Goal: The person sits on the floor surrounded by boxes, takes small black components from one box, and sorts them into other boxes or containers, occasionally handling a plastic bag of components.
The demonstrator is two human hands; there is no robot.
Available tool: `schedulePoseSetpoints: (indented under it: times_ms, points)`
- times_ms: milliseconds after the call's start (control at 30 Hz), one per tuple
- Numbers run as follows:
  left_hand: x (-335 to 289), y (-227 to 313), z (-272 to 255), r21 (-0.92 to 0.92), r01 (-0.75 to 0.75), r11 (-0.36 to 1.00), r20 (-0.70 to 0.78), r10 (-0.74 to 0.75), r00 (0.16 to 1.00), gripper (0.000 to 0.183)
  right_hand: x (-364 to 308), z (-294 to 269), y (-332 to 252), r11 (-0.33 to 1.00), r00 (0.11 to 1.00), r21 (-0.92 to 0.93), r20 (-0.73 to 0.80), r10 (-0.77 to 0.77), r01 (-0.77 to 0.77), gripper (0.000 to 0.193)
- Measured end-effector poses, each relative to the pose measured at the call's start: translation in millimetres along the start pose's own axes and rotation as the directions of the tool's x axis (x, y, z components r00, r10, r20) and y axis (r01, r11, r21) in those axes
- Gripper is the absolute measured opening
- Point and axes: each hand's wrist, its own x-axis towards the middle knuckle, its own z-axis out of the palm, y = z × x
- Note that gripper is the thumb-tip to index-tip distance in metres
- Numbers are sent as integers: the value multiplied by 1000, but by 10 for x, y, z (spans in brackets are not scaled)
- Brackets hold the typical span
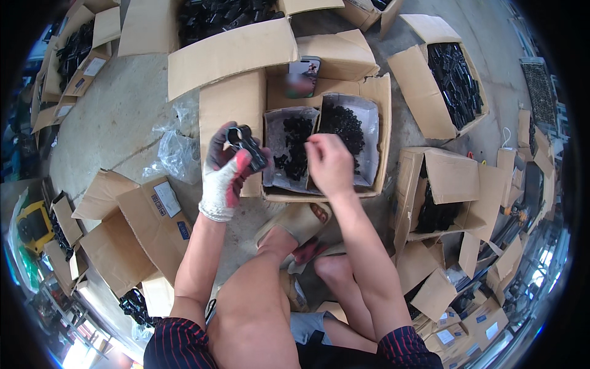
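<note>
My left hand, in a white and red work glove, is closed around a black plastic part with a round ring end. Just right of it, an open carton contains two grey trays side by side. Small black pieces lie in the left tray, and small black ring-like pieces in the right tray. Over the divider between the trays is my bare right hand, its fingertips pinched together. Whatever those fingertips hold is too small or hidden to make out.
A phone leans at the carton's back. Large cartons of black parts stand behind and at the right. An open carton sits front left, near a clear plastic bag. My sandalled foot is close to the trays' carton.
</note>
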Motion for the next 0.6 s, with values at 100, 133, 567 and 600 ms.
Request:
schedulePoseSetpoints:
  times_ms: [100, 133, 567, 600]
  points:
    - [49, 0, 5, -14, -23, 1000, 2, 23, 1000, 69, -7, 362, -169, 881, 929, -364, 320, -188, 304, 12]
    - [42, 26, 31, -6, -31, 1000, 0, 31, 1000, 69, 5, 520, -209, 793, 886, -478, 434, -161, 378, 14]
    - [81, -152, 129, 45, 53, 998, 17, -54, 998, 69, 130, 682, -275, 364, 759, -755, 628, 168, 545, 25]
    - [84, -160, 157, 34, 60, 998, 16, -60, 998, 69, 135, 654, -270, 377, 724, -725, 667, 174, 577, 25]
